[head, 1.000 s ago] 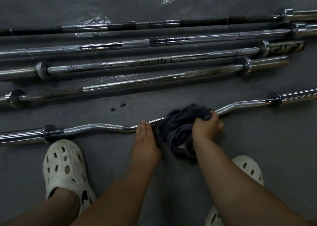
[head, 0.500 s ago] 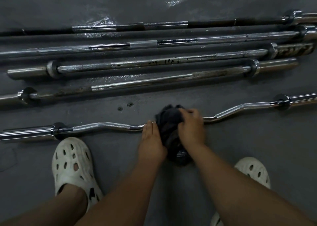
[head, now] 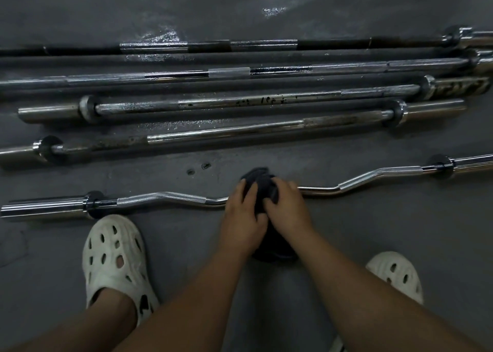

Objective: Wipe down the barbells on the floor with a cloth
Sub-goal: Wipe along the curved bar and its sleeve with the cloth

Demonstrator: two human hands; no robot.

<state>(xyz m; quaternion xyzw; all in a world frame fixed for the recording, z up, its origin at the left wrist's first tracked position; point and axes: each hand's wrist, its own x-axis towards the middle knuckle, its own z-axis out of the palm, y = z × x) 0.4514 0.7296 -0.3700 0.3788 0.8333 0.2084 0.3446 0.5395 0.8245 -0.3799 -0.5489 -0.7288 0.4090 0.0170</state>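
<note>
A chrome curl bar (head: 170, 198) with a wavy shaft lies across the floor nearest me. A dark cloth (head: 262, 184) is bunched over its middle. My left hand (head: 241, 213) and my right hand (head: 286, 205) sit side by side on the cloth, both gripping it around the bar. The bar's middle is hidden under cloth and hands. Several straight barbells lie parallel beyond it, the closest one (head: 226, 132) with rusty patches.
The floor (head: 400, 231) is dark grey rubber with wet patches near the far bars. My two feet in white perforated clogs stand behind the curl bar, left clog (head: 114, 255) and right clog (head: 397, 274). Two small holes (head: 197, 168) mark the floor.
My right hand slid the cloth leftward along the curl bar. My left hand, earlier resting on the bar beside the cloth, now grips the cloth too.
</note>
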